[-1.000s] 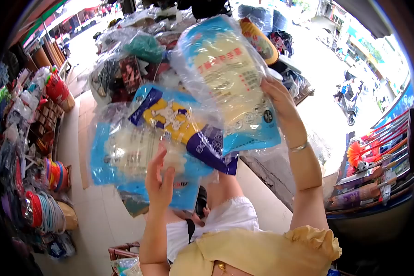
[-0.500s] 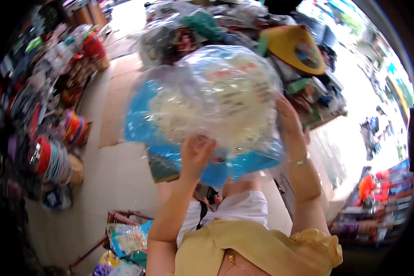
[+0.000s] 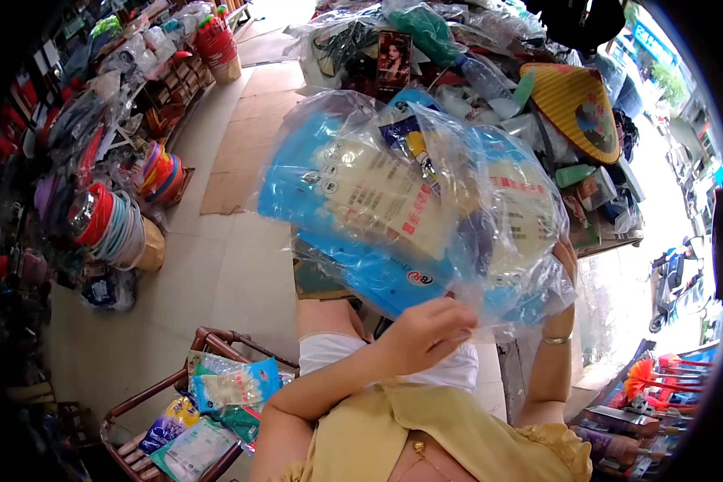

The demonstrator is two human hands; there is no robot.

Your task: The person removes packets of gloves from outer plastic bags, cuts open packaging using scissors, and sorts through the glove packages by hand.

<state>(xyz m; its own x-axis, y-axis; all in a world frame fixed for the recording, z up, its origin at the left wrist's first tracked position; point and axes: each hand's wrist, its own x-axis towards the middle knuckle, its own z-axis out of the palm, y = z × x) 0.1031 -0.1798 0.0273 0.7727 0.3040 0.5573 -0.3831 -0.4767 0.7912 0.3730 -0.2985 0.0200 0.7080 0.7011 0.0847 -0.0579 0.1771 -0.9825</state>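
Note:
Clear plastic packages with blue and cream printing spread over my lap. The left package (image 3: 353, 185) lies tilted, above a blue one (image 3: 377, 269) with a round logo. My left hand (image 3: 434, 333) has bent fingers pinched at the lower edge of the plastic. My right hand (image 3: 564, 261) grips the right package (image 3: 518, 217) at its right edge, its fingers partly behind the plastic. Between the two packages shows part of a purple and yellow packet (image 3: 414, 145).
A brown chair (image 3: 205, 336) at lower left holds more packets. Ahead stands a heaped table with a yellow conical hat (image 3: 574, 108). Bundled goods line the left side; orange brushes (image 3: 641, 377) are at lower right. Cardboard (image 3: 245, 153) lies on the floor.
The view has turned, showing more of the chair. The packages have been brought together and turned, the purple and yellow packet now mostly covered. My left hand has moved to their lower edge.

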